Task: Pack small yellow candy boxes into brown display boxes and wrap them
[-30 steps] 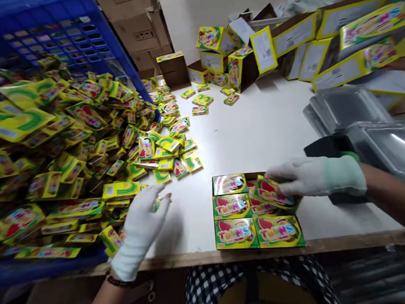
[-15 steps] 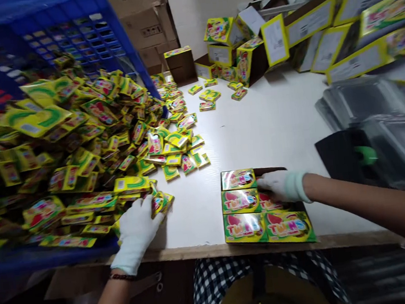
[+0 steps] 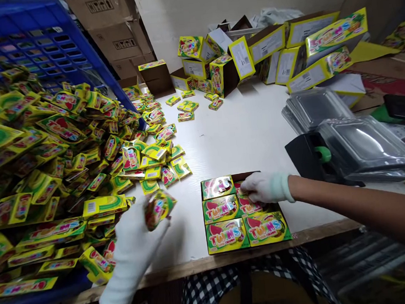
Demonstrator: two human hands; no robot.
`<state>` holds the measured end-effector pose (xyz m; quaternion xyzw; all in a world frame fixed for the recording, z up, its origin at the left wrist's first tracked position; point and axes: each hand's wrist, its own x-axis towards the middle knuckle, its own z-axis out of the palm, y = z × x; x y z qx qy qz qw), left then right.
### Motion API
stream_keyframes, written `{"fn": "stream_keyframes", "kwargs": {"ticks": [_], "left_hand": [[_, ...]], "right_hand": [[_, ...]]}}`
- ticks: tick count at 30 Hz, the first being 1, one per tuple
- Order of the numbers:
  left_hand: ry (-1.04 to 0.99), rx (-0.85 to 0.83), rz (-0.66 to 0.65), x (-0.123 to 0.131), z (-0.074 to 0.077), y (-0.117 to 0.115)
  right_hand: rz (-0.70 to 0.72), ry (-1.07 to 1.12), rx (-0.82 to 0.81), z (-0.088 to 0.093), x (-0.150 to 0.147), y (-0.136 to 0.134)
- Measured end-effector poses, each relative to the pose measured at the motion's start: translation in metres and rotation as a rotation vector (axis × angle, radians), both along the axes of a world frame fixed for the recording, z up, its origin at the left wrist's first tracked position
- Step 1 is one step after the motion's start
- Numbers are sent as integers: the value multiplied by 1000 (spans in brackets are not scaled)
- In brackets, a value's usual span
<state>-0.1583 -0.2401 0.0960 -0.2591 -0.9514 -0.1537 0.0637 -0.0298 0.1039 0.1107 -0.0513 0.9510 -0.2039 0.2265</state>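
Note:
My left hand (image 3: 139, 239), in a white knit glove, is closed round a small yellow-green candy box (image 3: 159, 208), raised above the table beside the pile. The held box is blurred. My right hand (image 3: 259, 187), gloved too, has its fingers curled down on a candy box (image 3: 239, 190) in the back right part of an open display carton (image 3: 251, 175). The fingers partly hide that box. Several candy boxes (image 3: 226, 234) lie in rows in the carton, printed TWINS side up. A big heap of candy boxes (image 3: 60, 132) spills from a blue crate (image 3: 97, 69) on the left.
Yellow display cartons (image 3: 241, 58) are stacked along the back wall. Clear plastic containers (image 3: 363, 146) and a black tape dispenser (image 3: 307, 158) stand on the right. Brown cardboard boxes (image 3: 114, 36) rise behind the crate. Loose candy boxes (image 3: 188, 106) dot the white table (image 3: 232, 130).
My left hand has lifted a candy box off the heap's edge and moved toward the carton. My right hand stays at the carton's back right. The camera view has turned to the right.

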Motion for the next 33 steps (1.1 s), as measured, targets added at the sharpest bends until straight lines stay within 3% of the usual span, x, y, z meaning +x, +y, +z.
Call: {"fn": "stream_keyframes", "kwargs": {"ticks": [2,5,7,9,11,13,16,19,22,26,28,31,33], "left_hand": [[198,63,-234,19,20,38],[323,76,-533,48,42,98],[336,106,-635,61,45,126],[301,162,-650,66,39,139],[225,188,-623,62,28,140],[153,148,-590,56,13,135],[59,94,-549,48,-9,128],[-33,150,-505,47,-25,125],[-83,196,-480,50,-30,125],[-107,254,-490,55,-30,120],[-139,334,-461,52,-32,114],[-115,434,-312,29,-38,104],[-44,325,-162,0,-42,97]], "right_hand": [[-145,159,-192,15,0,-6],[-303,359,-430,46,1,-17],[-285,373,-426,65,4,-16],[-241,322,-276,77,9,-4],[-251,225,-79,79,15,12],[-281,149,69,69,18,26],[-299,123,120,39,13,32],[-273,154,107,13,5,25],[-211,156,173,7,3,17],[-96,110,432,19,5,-2],[-38,129,477,20,6,-15],[27,86,441,12,7,-28],[67,23,426,6,7,-30]]}}
